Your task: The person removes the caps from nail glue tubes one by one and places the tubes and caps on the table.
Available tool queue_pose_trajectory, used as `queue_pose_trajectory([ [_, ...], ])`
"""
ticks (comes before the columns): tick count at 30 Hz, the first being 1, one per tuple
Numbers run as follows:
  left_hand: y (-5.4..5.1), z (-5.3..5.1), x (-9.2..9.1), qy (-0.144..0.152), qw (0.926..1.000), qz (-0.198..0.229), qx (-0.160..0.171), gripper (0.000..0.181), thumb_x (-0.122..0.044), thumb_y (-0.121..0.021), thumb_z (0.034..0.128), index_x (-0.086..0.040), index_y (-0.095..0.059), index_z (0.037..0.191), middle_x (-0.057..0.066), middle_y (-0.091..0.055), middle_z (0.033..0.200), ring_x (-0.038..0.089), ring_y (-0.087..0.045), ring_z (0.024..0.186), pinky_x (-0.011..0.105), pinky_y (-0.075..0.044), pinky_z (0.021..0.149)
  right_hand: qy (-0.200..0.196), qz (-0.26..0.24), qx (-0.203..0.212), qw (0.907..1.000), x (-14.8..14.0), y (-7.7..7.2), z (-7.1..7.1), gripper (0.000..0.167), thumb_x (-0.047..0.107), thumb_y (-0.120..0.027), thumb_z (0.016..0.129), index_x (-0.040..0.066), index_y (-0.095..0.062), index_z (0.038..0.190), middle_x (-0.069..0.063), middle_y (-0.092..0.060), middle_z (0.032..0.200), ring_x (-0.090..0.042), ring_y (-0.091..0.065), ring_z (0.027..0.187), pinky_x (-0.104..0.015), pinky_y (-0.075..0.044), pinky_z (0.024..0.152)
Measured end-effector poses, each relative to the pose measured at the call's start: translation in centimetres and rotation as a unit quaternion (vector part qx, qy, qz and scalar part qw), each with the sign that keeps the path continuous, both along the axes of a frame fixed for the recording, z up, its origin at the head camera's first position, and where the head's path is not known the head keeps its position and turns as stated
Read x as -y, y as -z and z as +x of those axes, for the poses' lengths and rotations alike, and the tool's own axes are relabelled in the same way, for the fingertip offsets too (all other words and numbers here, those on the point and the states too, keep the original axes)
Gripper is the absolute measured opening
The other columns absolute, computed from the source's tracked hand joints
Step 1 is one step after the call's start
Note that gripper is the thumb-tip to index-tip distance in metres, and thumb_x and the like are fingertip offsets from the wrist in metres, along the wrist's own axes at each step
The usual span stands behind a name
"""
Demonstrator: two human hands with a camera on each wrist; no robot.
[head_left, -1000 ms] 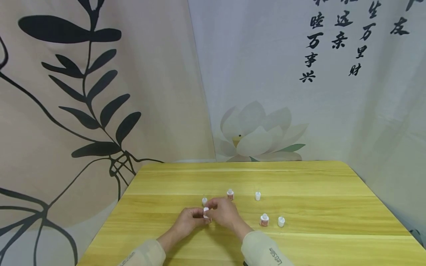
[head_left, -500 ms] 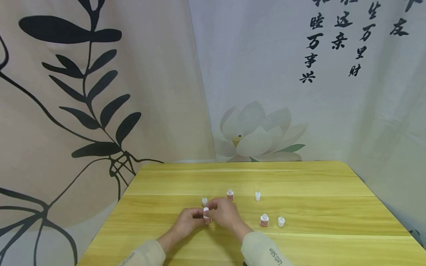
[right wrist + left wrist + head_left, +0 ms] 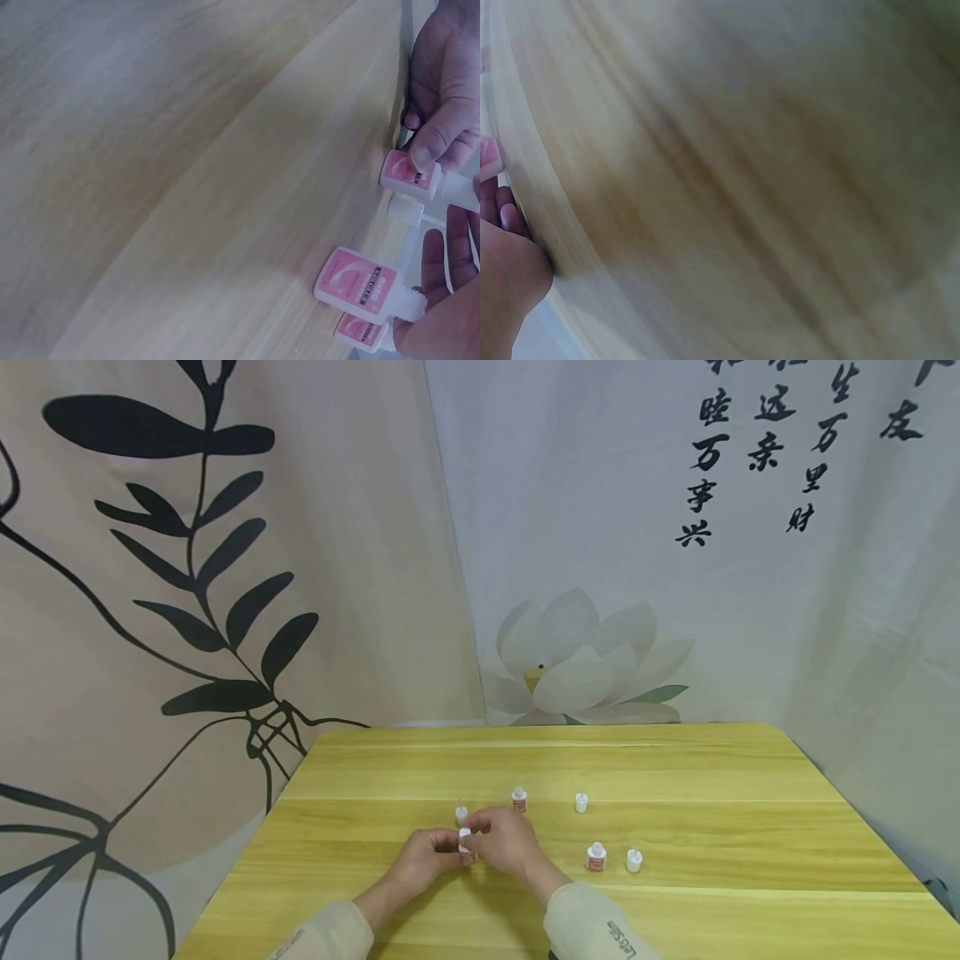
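Low over the table, my left hand (image 3: 418,860) grips a small white bottle (image 3: 405,172) with a pink label. Its thumb presses on that label in the right wrist view. My right hand (image 3: 508,843) pinches the bottle's white top (image 3: 464,837) from the other side. Just beyond the fingers a white brush cap (image 3: 461,815) stands with its thin stem upward. Behind the right hand is a second pink-labelled bottle (image 3: 520,799), partly covered by it. The left wrist view catches only the edge of the left hand (image 3: 506,262) and a corner of the held bottle (image 3: 489,157).
To the right stand a third bottle (image 3: 596,857) and a brush cap (image 3: 633,860) beside it. Another brush cap (image 3: 581,802) stands farther back. All are on a yellow wooden table (image 3: 720,827). A printed curtain (image 3: 360,568) hangs behind the table's far edge.
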State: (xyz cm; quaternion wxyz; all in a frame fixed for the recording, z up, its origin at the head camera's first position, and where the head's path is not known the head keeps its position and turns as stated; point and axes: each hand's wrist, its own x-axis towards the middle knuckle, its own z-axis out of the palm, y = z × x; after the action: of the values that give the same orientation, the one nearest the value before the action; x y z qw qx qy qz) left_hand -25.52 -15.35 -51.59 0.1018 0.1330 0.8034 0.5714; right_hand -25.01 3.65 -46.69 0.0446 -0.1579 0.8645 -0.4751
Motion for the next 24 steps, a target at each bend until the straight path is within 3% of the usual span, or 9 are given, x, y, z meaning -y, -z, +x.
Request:
queue_pose_trajectory([
  [4,-0.01,0.05,0.01,0.000,1.0000,-0.005,-0.008,0.019,-0.017,-0.076,0.0873,-0.007,-0.074,0.103,0.003,-0.073,0.099,0.018,-0.063,0.096,0.029,-0.052,0.083,0.004,-0.002,0.006,1.0000,0.00,-0.09,-0.02,0.020,0.026,-0.076,0.087,0.015,-0.074,0.103,0.006,-0.070,0.097,-0.020,-0.061,0.097,-0.045,-0.052,0.081],
  [9,-0.11,0.09,-0.09,0.001,1.0000,0.007,-0.001,0.019,-0.015,-0.076,0.0873,-0.006,-0.074,0.103,0.006,-0.073,0.100,0.020,-0.065,0.097,0.028,-0.053,0.083,0.019,0.016,0.003,0.9997,-0.01,-0.15,-0.05,0.017,0.030,-0.077,0.085,0.018,-0.073,0.096,0.009,-0.068,0.092,-0.019,-0.059,0.093,-0.044,-0.050,0.079],
  [24,0.11,0.00,-0.11,-0.004,0.9999,0.013,0.002,0.020,-0.016,-0.078,0.0859,-0.006,-0.074,0.103,0.006,-0.073,0.099,0.019,-0.063,0.095,0.029,-0.053,0.082,0.007,0.003,-0.001,1.0000,-0.15,-0.26,0.09,0.015,0.023,-0.075,0.088,0.014,-0.075,0.100,0.001,-0.072,0.100,-0.026,-0.063,0.100,-0.049,-0.052,0.083],
])
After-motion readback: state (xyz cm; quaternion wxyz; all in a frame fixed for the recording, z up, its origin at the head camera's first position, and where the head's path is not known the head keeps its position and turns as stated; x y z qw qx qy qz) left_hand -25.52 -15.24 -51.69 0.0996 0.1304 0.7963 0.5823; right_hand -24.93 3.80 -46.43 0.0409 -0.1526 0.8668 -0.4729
